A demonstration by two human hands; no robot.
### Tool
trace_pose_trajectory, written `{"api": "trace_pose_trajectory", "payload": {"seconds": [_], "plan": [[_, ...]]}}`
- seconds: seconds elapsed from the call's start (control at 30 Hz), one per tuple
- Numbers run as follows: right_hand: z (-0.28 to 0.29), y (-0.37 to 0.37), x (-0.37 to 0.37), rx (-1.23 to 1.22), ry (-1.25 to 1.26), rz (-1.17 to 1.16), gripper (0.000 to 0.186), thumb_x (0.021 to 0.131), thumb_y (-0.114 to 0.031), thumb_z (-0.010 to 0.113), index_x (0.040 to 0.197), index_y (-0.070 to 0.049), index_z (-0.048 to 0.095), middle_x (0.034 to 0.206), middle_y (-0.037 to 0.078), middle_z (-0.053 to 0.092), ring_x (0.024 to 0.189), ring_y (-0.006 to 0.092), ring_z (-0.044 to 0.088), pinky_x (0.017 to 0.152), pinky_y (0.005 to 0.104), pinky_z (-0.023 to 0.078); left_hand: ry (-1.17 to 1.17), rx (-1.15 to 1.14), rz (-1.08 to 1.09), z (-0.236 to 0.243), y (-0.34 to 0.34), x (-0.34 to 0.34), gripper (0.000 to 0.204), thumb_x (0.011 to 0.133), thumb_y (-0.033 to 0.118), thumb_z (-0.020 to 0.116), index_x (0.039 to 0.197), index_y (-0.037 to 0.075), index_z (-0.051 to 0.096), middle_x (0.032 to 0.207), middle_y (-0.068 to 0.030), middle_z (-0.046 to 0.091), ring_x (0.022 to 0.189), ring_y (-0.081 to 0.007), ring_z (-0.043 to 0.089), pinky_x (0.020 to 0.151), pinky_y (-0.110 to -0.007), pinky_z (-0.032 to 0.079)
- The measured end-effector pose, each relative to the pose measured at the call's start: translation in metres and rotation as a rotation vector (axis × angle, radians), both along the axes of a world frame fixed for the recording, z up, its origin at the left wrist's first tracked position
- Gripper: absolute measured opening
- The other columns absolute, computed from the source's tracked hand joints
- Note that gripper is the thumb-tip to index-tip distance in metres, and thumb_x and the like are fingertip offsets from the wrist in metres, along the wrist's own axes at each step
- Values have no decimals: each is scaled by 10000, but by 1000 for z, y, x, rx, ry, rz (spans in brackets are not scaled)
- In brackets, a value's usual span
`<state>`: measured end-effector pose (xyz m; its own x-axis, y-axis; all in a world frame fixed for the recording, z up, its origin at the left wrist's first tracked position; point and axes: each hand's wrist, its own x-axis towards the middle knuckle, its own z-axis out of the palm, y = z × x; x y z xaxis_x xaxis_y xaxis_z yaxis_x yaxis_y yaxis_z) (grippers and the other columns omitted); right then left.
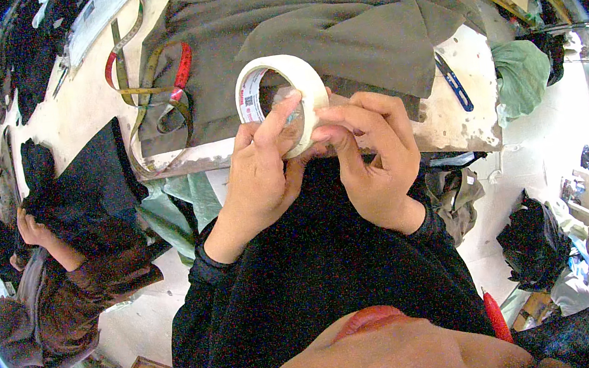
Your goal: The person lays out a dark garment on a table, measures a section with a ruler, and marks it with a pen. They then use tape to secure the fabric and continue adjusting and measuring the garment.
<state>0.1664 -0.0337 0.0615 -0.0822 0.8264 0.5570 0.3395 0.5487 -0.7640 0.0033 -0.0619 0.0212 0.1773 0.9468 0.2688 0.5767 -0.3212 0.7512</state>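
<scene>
A roll of cream-white tape (pixel 311 76) is held up in front of me, over the table's near edge. My left hand (pixel 260 173) grips it from the left, with fingers reaching into the ring and over its lower rim. At the roll's right side, my right hand (pixel 381 148) pinches with thumb and forefinger against the tape's outer face; whether a tape end is between them is too small to make out. Beyond the roll, dark grey-brown cloth (pixel 335 30) spreads in folds across the table (pixel 463 132).
A red and yellow tape measure (pixel 181 70) lies coiled left of the cloth. To its right is a dark blue cutter or snips (pixel 454 82). Another person's hand (pixel 34 229) rests by black cloth (pixel 94 181) at left. Green fabric (pixel 522 74) bulges beside the table's right end.
</scene>
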Motion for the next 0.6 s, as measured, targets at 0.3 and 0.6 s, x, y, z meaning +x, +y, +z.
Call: {"api": "trace_pose_trajectory", "payload": {"seconds": [0.3,0.6], "plan": [[-10,10,-8,-31,-82,-5,204,743,76,573,912,-39,561,918,131,557,861,322,532,731,406,430,195,213,-1,22,-2,9,715,717,55,794,1336,1,439,1259,-153,605,916,-358,647,824,-409,473],[-14,12,-7,153,-81,106,213,715,27,592,896,-82,606,925,109,631,805,314,575,750,414,457,177,-170,-92,34,-2,5,300,765,45,688,1036,10,566,990,-203,637,927,-411,619,873,-467,462]]}}
